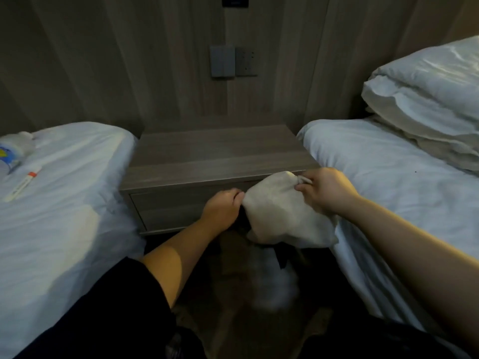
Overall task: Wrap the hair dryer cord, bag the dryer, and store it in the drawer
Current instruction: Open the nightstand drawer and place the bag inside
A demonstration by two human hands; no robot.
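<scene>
A cream cloth bag (pixel 280 211) hangs in front of the wooden nightstand (pixel 220 156), bulging with something inside. A dark part of the hair dryer (pixel 243 224) shows at the bag's lower left edge. My left hand (pixel 223 206) grips the bag's left edge by that dark part. My right hand (pixel 324 189) pinches the gathered top corner of the bag with its drawstring. The nightstand's drawer front (pixel 168 211) sits closed behind my hands.
A bed (pixel 64 203) with white sheets lies on the left, carrying a bottle (pixel 13 154) and a small tube (pixel 23 185). Another bed (pixel 401 190) with stacked pillows (pixel 427 99) stands on the right. A switch panel and socket (pixel 233 62) are on the wall. The floor between the beds is dark.
</scene>
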